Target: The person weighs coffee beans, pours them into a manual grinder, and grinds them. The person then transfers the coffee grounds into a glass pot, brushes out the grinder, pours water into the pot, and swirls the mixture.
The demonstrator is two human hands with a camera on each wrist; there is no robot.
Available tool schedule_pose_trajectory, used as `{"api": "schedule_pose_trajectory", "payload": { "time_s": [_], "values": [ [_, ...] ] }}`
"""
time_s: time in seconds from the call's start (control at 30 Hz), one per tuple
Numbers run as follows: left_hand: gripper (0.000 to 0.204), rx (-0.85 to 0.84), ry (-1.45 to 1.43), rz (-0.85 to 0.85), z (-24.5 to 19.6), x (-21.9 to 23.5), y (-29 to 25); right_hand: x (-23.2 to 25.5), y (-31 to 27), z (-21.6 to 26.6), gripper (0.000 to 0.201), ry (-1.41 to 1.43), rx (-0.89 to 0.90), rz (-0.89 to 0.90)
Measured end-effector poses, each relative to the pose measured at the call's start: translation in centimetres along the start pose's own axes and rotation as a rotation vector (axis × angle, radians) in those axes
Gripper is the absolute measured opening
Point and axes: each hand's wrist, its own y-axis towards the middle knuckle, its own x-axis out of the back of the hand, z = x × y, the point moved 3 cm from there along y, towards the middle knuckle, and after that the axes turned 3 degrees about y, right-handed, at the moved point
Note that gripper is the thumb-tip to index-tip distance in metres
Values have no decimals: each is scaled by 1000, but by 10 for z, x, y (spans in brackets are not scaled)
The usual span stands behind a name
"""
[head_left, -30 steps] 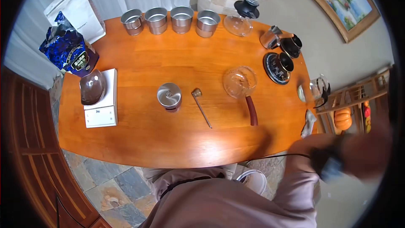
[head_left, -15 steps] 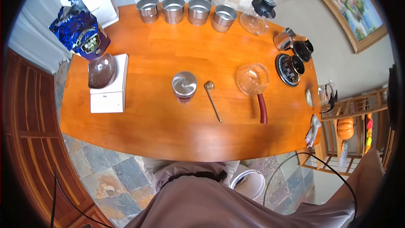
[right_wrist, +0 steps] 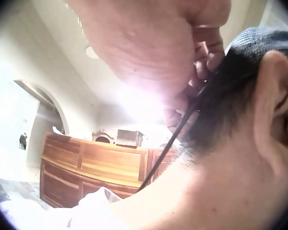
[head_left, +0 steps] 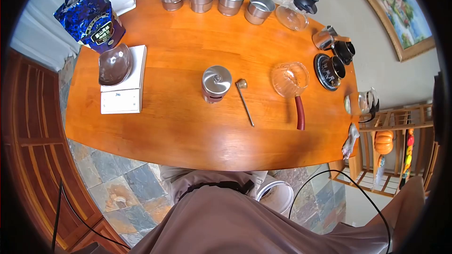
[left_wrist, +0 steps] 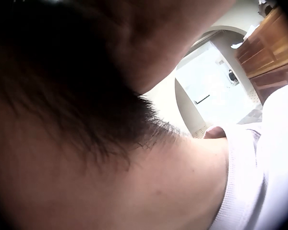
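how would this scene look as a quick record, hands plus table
right hand: fingers curled by a black cord behind the head; grip unclear
left hand: near hair; fingers hidden
table centre: metal canister, long-handled scoop, red-handled glass pot
table left: brown bowl on white scale, blue bag
table back: four metal cups

The person wore a narrow black belt [head_left: 221,185]. Above this belt was a loose shirt [head_left: 226,221] of plain, dusty mauve-brown cloth with soft folds. Its collar [left_wrist: 223,188], well above the belt, had fine ribs and appeared almost white in strong light. To the right of the belt, the sleeve [head_left: 369,236] left the forearm bare, and 1 thin black cable [head_left: 363,191] made an arc beside it. Below the belt were greyish-beige trousers [head_left: 175,178]. High above the belt, 1 black cord [right_wrist: 169,143] passed along the neck, and the headwear [right_wrist: 264,37] was dark blue-grey, with woven texture.
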Motion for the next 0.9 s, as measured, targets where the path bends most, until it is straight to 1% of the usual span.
{"api": "schedule_pose_trajectory", "payload": {
  "time_s": [0.1, 0.23, 0.37, 0.63, 0.8, 0.9],
  "values": [
    [31, -22, 11, -8, 4, -1, 3, 2, -2, 2, 26, 15, 2, 11],
    [31, -76, 0, 25, 15, 8, 6, 8, -13, 6, 27, 30, -16, 80],
    [31, -104, 32, 45, 23, 17, 7, 14, -13, 7, 27, 46, 11, 119],
    [32, -109, 88, 11, 27, 17, 12, 24, -11, 11, 27, 58, 54, 112],
    [32, -125, 110, 19, 32, 19, 12, 30, -11, 15, 28, 60, 73, 141],
    [32, -151, 142, -2, 38, 18, 15, 26, -11, 17, 28, 91, 89, 139]
  ]
}}
